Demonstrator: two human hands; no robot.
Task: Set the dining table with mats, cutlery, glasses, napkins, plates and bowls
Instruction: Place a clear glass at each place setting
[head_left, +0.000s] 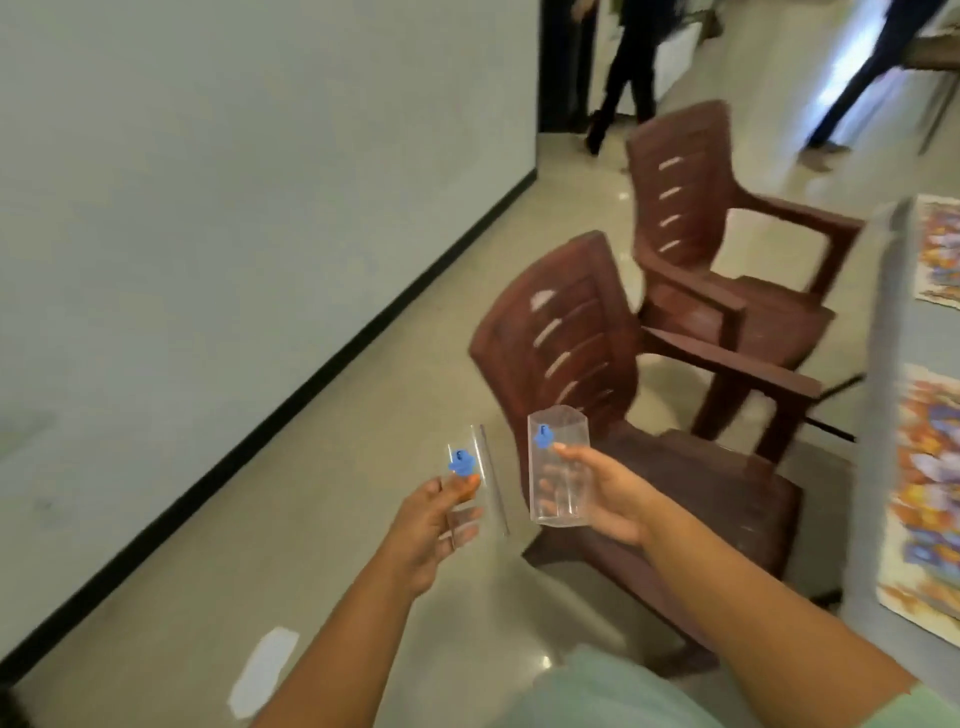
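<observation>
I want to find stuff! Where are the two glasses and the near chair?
Left glass (478, 483), head view, clear side wall.
Right glass (558, 467), head view, front face.
Near chair (566, 332), head view, slatted backrest.

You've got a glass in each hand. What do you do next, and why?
Probably carry them right to the table. The left hand and right hand each grip a clear glass over the floor, and the mats there show no glasses yet.
</observation>
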